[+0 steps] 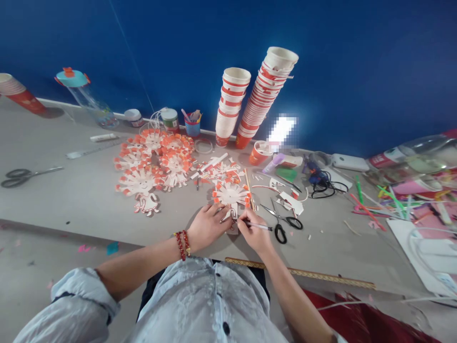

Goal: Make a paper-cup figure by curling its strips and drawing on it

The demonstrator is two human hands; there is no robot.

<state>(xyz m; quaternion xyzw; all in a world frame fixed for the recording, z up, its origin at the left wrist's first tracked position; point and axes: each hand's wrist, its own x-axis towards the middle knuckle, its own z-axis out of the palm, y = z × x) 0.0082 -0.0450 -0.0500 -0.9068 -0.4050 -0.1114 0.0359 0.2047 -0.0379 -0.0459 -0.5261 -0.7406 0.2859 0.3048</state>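
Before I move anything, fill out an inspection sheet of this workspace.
Surface: grey table, scraps scattered over its middle.
Job's things: a fringed paper figure with orange tips lies at the hands; similar figures cluster to its left.
Clutter: paper scraps beyond the figure; open scissors beside the right hand; coloured straws farther right.
Hands: left hand spread on the figure; right hand grips a pen, tip at or near the figure.
Cables: dark cord bundle, back right; white cable, lower right.
Surroundings: blue wall behind two tall cup stacks.
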